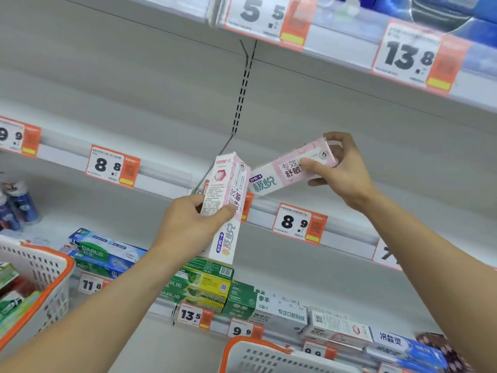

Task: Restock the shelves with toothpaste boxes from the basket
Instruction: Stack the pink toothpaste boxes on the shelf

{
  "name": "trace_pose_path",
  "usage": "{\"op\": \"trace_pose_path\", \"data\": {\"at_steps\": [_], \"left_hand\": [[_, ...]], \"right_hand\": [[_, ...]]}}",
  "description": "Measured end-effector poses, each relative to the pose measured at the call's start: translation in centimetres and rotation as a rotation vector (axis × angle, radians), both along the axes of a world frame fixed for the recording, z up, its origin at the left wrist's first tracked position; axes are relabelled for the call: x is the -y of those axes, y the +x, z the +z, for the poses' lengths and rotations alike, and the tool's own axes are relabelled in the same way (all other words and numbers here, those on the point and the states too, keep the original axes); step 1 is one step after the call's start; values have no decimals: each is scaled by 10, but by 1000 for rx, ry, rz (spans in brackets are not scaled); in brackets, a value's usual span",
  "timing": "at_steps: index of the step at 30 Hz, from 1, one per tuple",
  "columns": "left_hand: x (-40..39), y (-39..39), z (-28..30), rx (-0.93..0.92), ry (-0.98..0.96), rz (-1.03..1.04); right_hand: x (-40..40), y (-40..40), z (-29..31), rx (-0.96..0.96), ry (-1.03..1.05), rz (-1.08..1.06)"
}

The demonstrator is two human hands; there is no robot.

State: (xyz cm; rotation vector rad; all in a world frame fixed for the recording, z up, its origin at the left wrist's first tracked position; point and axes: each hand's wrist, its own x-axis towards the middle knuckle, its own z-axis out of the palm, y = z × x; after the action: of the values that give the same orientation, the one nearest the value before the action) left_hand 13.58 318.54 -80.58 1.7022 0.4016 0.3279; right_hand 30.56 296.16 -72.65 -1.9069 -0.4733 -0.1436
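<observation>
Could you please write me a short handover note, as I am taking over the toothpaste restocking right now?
Left hand grips a pink toothpaste box, held nearly upright.
Right hand grips a second pink box, slanted, near the middle shelf.
Done: green boxes and others already sit on the lower shelf.
Left: shelve both pink boxes, then empty the left basket, which holds more stock.

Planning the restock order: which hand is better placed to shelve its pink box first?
Probably the right hand: its pink box is raised level with the bare shelf. The left hand holds its box upright, lower, before the price rail.
</observation>
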Motion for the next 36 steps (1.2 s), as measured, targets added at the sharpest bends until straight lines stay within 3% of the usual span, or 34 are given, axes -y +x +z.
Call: {"op": "trace_pose_path", "data": {"at_steps": [5,14,17,19,21,24,27,31,33,36], "left_hand": [[2,-1,2,33,12,1],[4,2,1,120,-4,48],[2,3,-2,142,103,37],[4,2,-2,171,204,13],[9,0,1,201,313,-25],[14,0,6,257,455,-88],[19,6,9,344,510,-78],[17,23,9,486,599,256],[10,35,2,465,602,327],[7,52,-14,333,604,243]], "right_hand": [[28,2,1,117,-321,26],[-6,12,-20,-38,-596,278],[-13,7,-9,74,-693,238],[-19,-9,4,207,-548,245],[-24,-28,16,131,-419,427],[-25,-39,26,195,-651,579],[-18,-31,34,253,-607,536],[-8,-16,37,307,-334,335],[-12,-3,27,311,-261,193],[-27,16,5,278,-246,-25]]}}
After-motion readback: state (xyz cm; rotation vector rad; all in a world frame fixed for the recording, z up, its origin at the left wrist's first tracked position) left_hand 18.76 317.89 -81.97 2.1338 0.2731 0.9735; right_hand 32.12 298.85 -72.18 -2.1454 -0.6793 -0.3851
